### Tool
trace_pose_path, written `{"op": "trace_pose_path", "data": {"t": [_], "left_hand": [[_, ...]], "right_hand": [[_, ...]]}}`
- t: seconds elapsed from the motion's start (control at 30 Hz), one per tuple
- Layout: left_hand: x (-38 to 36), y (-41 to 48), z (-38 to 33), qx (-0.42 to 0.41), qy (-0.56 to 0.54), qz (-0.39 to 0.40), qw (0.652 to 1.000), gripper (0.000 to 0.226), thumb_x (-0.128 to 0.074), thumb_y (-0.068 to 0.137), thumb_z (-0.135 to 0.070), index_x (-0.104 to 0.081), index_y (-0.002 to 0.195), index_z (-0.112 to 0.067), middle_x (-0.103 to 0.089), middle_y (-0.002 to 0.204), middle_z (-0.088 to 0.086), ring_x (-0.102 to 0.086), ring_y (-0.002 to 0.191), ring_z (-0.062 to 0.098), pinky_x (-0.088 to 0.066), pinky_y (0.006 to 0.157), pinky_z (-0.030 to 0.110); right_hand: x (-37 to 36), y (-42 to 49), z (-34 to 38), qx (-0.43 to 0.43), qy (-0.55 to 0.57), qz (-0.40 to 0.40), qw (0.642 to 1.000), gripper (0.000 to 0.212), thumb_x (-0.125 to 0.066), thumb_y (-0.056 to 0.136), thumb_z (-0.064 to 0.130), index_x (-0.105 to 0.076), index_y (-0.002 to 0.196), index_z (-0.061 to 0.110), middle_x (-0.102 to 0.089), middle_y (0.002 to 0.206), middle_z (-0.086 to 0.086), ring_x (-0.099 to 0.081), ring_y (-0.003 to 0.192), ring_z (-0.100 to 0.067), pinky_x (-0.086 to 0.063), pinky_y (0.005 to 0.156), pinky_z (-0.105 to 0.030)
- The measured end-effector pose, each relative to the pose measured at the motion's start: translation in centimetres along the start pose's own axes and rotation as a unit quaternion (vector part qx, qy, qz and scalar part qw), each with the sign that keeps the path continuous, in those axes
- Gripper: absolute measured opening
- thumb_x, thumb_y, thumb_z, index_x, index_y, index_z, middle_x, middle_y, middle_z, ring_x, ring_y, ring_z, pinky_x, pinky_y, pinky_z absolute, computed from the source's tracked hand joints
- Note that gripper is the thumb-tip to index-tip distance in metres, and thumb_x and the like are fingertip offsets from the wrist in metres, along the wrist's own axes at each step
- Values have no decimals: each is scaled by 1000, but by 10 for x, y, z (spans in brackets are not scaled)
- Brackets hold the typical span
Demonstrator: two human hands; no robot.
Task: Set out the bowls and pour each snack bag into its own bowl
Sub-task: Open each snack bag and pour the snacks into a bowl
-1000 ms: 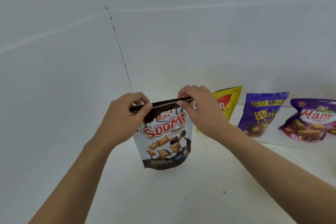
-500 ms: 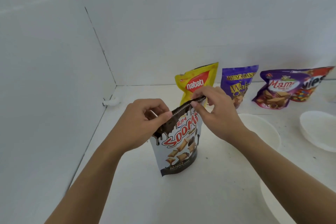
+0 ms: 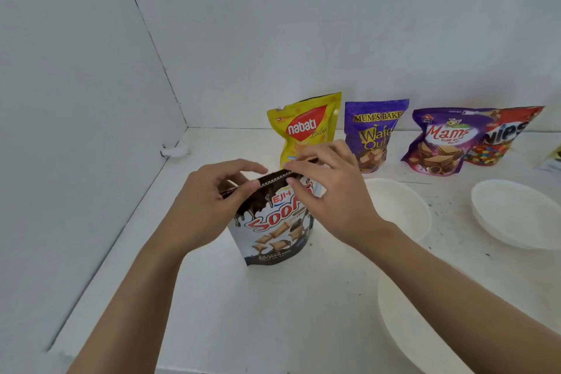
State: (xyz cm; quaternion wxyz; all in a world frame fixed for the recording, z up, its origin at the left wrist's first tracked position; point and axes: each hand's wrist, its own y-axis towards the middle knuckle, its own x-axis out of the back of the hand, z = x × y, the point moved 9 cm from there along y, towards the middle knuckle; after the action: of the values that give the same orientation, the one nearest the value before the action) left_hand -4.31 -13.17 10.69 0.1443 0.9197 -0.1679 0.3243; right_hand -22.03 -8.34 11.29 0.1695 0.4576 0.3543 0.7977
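A white and brown Soomi snack bag [image 3: 273, 231] stands upright on the white table [image 3: 243, 313]. My left hand [image 3: 209, 206] pinches the left end of its dark top strip. My right hand [image 3: 331, 191] pinches the strip near its right end, its fingers covering part of the logo. Three white bowls lie to the right: one [image 3: 400, 209] just behind my right wrist, one [image 3: 516, 212] at the far right, one [image 3: 419, 328] near the front under my right forearm.
Along the back wall stand a yellow Nabati bag [image 3: 306, 130], a purple Mum's Bake wafer bag [image 3: 373, 133], a purple Mamee bag [image 3: 440, 143] and a red Nips bag [image 3: 504, 136]. White walls close the left side and the back. A small white clip [image 3: 174, 150] lies in the corner.
The view has tilted down, so the bowls and the row of bags now show. Both hands keep pinching the bag's top, and the right hand has slid closer to the left one.
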Motion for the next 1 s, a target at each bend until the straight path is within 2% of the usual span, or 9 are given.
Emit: {"op": "trace_pose_path", "data": {"t": [0.17,0.23,0.33,0.47,0.6,0.67,0.77,0.9,1.0], "left_hand": [[2,0,1,10,4,3,1000,10,-64,96,-31,-73,95,-36,-74,81,-9,-73,80,14,-62,74,45],[2,2,2,23,10,11,1000,10,-64,96,-34,-73,93,-34,-74,81,-8,-73,78,13,-62,73,42],[-1,6,-3,34,0,41,999,24,-57,99,-42,-74,90,-29,-75,83,-9,-73,79,11,-59,74,35],[-9,15,-2,61,-39,80,994,34,-56,98,-48,-73,86,-21,-77,82,-6,-74,78,15,-60,80,40],[-28,15,9,119,-160,149,969,39,-61,96,-50,-70,100,-12,-78,99,6,-75,95,30,-52,99,59],[-34,11,12,126,-191,154,961,39,-55,99,-46,-69,108,-11,-78,104,6,-74,99,27,-51,103,54],[-40,10,16,139,-229,141,953,35,-53,100,-44,-70,112,-16,-77,105,2,-74,100,22,-52,100,45],[-45,9,18,146,-233,136,952,33,-50,100,-48,-72,110,-25,-77,107,0,-73,104,22,-51,104,47],[-47,10,16,144,-230,143,952,31,-52,100,-47,-74,101,-25,-77,107,2,-72,106,25,-48,107,53]], "right_hand": [[-12,3,12,47,3,6,999,19,-68,91,19,-77,106,15,-71,104,-1,-58,101,-26,-44,85,-36],[-15,6,11,48,-3,8,999,17,-66,92,20,-76,105,15,-70,103,-1,-59,99,-25,-45,83,-37],[-14,13,9,43,39,12,998,12,-66,93,16,-75,100,12,-70,100,-2,-62,94,-21,-51,79,-38],[-17,22,6,24,108,44,993,8,-68,93,13,-74,95,9,-70,97,-1,-62,90,-12,-52,74,-29],[-21,15,-10,-42,169,39,984,17,-74,90,21,-75,104,12,-69,111,2,-62,99,-7,-54,80,-23],[-25,5,-15,-63,174,33,982,24,-73,91,26,-74,112,15,-67,121,4,-63,106,-8,-56,85,-26],[-31,-7,-13,-65,155,30,985,32,-67,94,31,-69,123,18,-62,136,4,-57,122,-8,-51,95,-18],[-35,-8,-10,-45,127,52,990,37,-57,97,40,-65,126,18,-58,142,3,-54,129,-14,-51,100,-30],[-28,-6,-11,-20,104,48,993,34,-60,96,36,-66,124,17,-60,140,2,-57,125,-17,-52,100,-39]]}}
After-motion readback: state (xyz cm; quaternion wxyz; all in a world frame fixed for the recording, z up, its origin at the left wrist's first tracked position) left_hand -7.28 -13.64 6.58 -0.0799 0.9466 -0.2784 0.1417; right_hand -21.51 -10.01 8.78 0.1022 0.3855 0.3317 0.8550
